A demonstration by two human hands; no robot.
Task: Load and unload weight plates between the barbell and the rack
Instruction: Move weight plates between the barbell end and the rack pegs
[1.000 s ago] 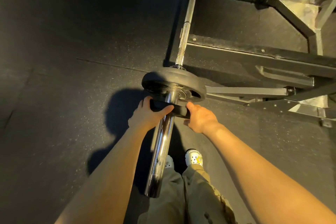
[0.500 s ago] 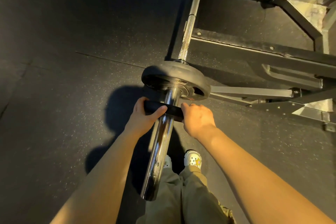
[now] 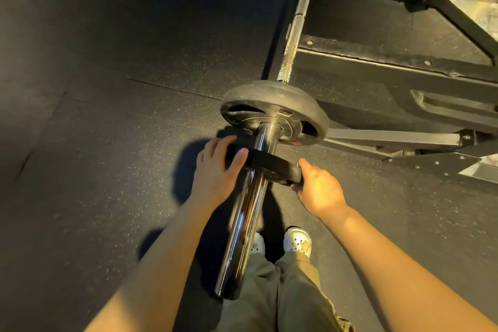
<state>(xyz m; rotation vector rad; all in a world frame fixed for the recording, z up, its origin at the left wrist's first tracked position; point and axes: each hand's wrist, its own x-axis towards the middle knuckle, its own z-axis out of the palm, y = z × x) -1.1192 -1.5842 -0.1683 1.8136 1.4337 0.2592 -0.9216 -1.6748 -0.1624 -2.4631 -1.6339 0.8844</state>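
The barbell (image 3: 244, 226) runs lengthwise away from the person, its chrome sleeve end nearest. Midway along the sleeve, the left hand (image 3: 215, 175) and right hand (image 3: 318, 188) grip opposite edges of a small black plate (image 3: 266, 162) threaded on it. Beyond sits a larger plate (image 3: 275, 109), the shaft pointing on toward the rack (image 3: 404, 73).

Small plate (image 3: 265, 164) sitting on the barbell (image 3: 244, 226) sleeve before the big plate (image 3: 272, 106), hands gripping its left (image 3: 215, 172) and right (image 3: 318, 191) edges, rack (image 3: 390, 73) lying right.

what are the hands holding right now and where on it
Both hold the small plate on the barbell sleeve by its rim: left hand on the left edge, right hand on the right edge.
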